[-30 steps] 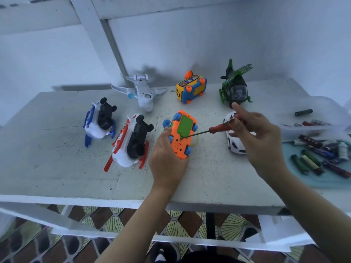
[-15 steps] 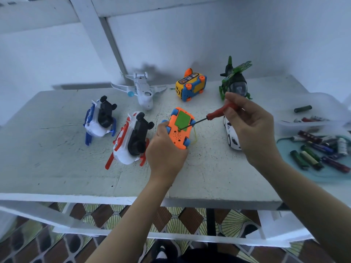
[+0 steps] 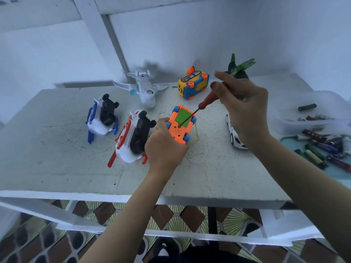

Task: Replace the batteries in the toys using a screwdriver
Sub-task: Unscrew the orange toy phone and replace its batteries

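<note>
My left hand [image 3: 165, 147] grips an orange toy car [image 3: 180, 126] turned belly up, with blue wheels and a green battery cover, near the table's middle. My right hand [image 3: 245, 109] holds a red-handled screwdriver [image 3: 207, 100] slanted down to the left. Its tip rests at the lower edge of the green cover. Several loose batteries [image 3: 321, 149] lie at the right on a teal tray [image 3: 341, 172].
On the white table [image 3: 57, 158] stand a blue-and-white toy [image 3: 101, 118], a red-and-white toy [image 3: 133, 139], a white plane [image 3: 144, 90], a yellow-and-blue toy [image 3: 193, 84] and a green helicopter [image 3: 239, 69]. A white car [image 3: 234, 136] sits behind my right wrist. A clear box [image 3: 313, 118] is far right.
My right hand has risen and moved away from me, steepening the screwdriver while the tip stays on the orange car. My left hand and the car shifted slightly.
</note>
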Motion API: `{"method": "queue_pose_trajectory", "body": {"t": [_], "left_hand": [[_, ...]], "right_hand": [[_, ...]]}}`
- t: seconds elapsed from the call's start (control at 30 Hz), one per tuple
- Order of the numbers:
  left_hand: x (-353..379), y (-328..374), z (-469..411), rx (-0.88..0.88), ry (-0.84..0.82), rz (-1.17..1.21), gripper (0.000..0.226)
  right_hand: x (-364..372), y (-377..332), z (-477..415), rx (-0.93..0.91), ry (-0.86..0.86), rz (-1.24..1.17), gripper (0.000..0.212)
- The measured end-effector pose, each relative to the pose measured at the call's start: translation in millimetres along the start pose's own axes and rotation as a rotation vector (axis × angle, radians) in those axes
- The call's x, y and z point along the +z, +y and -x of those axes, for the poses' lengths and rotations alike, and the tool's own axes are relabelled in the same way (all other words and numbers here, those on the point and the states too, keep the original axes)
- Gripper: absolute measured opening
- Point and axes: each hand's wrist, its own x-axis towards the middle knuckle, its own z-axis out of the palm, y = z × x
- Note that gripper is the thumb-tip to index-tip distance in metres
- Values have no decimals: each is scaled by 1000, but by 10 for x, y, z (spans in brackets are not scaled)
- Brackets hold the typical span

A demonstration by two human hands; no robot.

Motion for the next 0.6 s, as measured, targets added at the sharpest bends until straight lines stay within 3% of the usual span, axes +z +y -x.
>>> {"method": "queue_pose_trajectory", "body": {"t": [0.1, 0.37, 0.6], "left_hand": [[-18, 14, -22, -12, -21, -3, 64], [-38, 24, -44, -18, -40, -15, 63], [-49, 41, -81, -16, -63, -53, 61]], "right_hand": [[11, -50, -77, 16, 6, 20, 23], [-35, -28, -119, 13, -168, 63, 25], [-81, -24, -119, 9, -71, 69, 24]]}}
